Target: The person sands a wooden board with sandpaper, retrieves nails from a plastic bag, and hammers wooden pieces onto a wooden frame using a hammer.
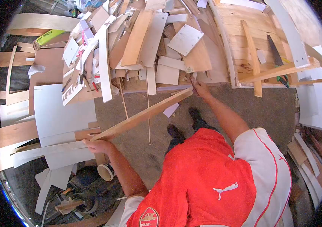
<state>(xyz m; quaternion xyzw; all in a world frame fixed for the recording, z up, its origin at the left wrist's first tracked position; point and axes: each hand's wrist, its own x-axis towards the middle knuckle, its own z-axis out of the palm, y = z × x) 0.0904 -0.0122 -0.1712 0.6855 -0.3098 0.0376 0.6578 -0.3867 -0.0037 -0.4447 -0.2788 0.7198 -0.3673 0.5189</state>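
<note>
A long, narrow wooden board (146,114) slants across in front of me, above the floor. My left hand (97,146) is closed around its lower left end. At its upper right end, by the edge of the scrap-covered bench, my right hand (202,89) is closed on the board. A small dark sliver shows just beyond the right fingers, and I cannot make out what it is. Two thin wood strips (149,121) hang down from the bench edge behind the board.
Wood and white panel offcuts (142,38) are heaped on the bench. Pliers (82,75) lie at its left. To the right are a wooden frame (256,72) and a handsaw (276,56). A white panel (64,111) stands left; a white cup (106,172) sits below.
</note>
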